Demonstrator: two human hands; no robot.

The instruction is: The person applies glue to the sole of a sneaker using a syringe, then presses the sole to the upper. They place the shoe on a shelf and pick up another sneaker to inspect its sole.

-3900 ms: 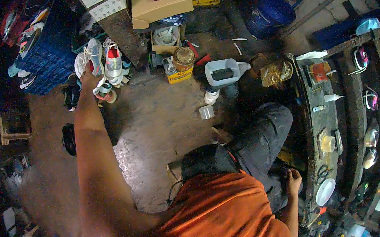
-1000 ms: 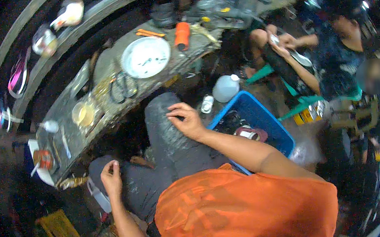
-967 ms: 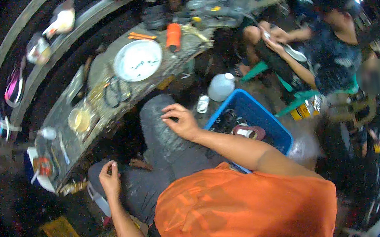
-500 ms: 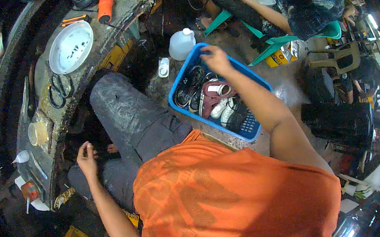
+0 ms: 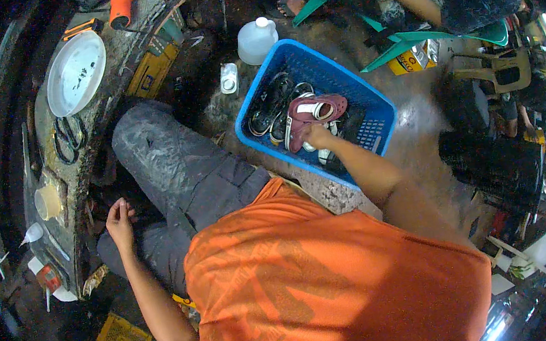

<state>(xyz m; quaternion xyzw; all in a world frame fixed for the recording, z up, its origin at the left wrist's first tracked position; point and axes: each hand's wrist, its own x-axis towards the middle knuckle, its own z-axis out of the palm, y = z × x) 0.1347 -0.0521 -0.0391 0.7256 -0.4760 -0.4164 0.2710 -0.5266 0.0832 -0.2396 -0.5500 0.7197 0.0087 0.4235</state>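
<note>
Inside a blue plastic basket (image 5: 253,99) in front of me lie several shoes and sandals. My right hand (image 5: 318,138) reaches in, fingers curled at the near side of a maroon shoe (image 5: 331,107) with a white band. White shoes (image 5: 324,154) lie under that hand, partly covered by it. Black strappy footwear (image 5: 273,104) fills the basket's left side. My left hand (image 5: 120,220) hovers beside my leg, near the workbench edge, fingers loosely bent and apart, nothing visible in it.
On the bench at left sit a white oval basin (image 5: 76,74), an orange cylinder (image 5: 120,7), dark cord loops (image 5: 69,139) and a yellowish cup (image 5: 48,202). A translucent jug (image 5: 257,41) stands behind the basket. Another person (image 5: 478,6) sits at upper right, near green plastic pieces (image 5: 400,50).
My right hand has come down from above the basket's far rim onto the shoes inside. The left hand has barely moved. The whole view has shifted slightly.
</note>
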